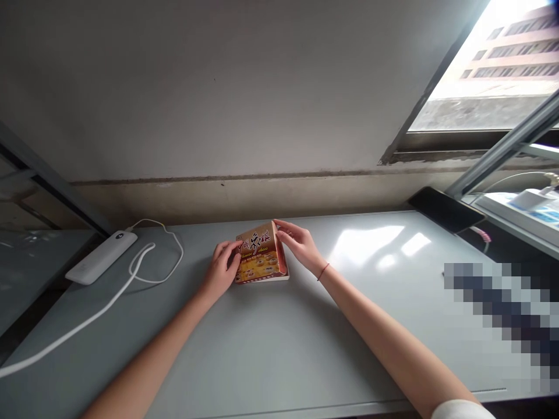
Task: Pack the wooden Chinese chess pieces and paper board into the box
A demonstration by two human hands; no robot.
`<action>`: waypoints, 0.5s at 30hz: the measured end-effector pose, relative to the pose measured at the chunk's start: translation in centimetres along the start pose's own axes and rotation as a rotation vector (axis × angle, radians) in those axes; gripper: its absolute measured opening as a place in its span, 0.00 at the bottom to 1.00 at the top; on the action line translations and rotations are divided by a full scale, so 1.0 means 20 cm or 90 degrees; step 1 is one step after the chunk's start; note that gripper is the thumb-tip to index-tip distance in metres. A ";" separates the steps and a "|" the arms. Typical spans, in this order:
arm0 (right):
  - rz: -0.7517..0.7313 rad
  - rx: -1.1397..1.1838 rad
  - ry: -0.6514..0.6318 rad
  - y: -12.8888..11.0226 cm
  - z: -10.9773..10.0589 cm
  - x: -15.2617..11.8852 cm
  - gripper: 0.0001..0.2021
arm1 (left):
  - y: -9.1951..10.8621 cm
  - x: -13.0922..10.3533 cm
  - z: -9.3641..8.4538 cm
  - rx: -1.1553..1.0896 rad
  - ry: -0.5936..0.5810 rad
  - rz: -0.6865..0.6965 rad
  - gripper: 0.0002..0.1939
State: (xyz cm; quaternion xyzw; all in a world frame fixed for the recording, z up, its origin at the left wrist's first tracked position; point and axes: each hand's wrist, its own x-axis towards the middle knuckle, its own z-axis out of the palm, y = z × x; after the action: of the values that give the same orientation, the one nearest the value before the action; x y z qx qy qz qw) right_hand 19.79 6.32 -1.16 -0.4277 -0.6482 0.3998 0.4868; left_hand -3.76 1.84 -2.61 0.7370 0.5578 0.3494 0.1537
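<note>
A small Chinese chess box, printed in brown and yellow with red edges, lies near the middle of the grey table. Its lid sits raised on the right side, and a strip of white shows beneath it at the near right corner. My left hand grips the left side of the box with bent fingers, the tips over the printed top. At the right side, my right hand pinches the lid by its far right corner, the thumb against the side wall. The inside of the box is hidden.
On the left of the grey table lies a white power bank with a white cable curving to the near left. A dark phone rests at the far right corner beside a metal frame. A wall rises behind the table.
</note>
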 end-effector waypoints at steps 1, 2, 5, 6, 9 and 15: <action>0.007 0.034 -0.001 -0.01 0.01 0.00 0.23 | 0.02 -0.01 0.00 0.003 0.013 0.002 0.17; 0.012 0.063 -0.003 -0.03 0.01 -0.01 0.23 | 0.04 -0.02 -0.01 0.006 0.020 0.008 0.17; 0.017 0.129 -0.024 -0.09 0.03 -0.03 0.23 | 0.13 -0.05 -0.03 0.005 -0.033 0.065 0.20; 0.016 0.140 -0.040 -0.12 0.04 -0.03 0.23 | 0.15 -0.06 -0.03 0.012 -0.057 0.100 0.25; 0.002 0.129 -0.114 -0.18 0.06 -0.06 0.23 | 0.20 -0.08 -0.04 0.058 -0.027 0.167 0.38; -0.032 -0.053 0.032 -0.12 0.07 -0.06 0.18 | 0.18 -0.03 -0.14 0.110 0.196 0.171 0.21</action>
State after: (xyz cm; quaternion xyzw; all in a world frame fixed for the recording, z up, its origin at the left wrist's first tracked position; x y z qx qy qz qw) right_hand 18.15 4.26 0.44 -0.4414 -0.6624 0.3494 0.4943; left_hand -3.22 -0.44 1.34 0.7530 0.4997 0.4258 -0.0451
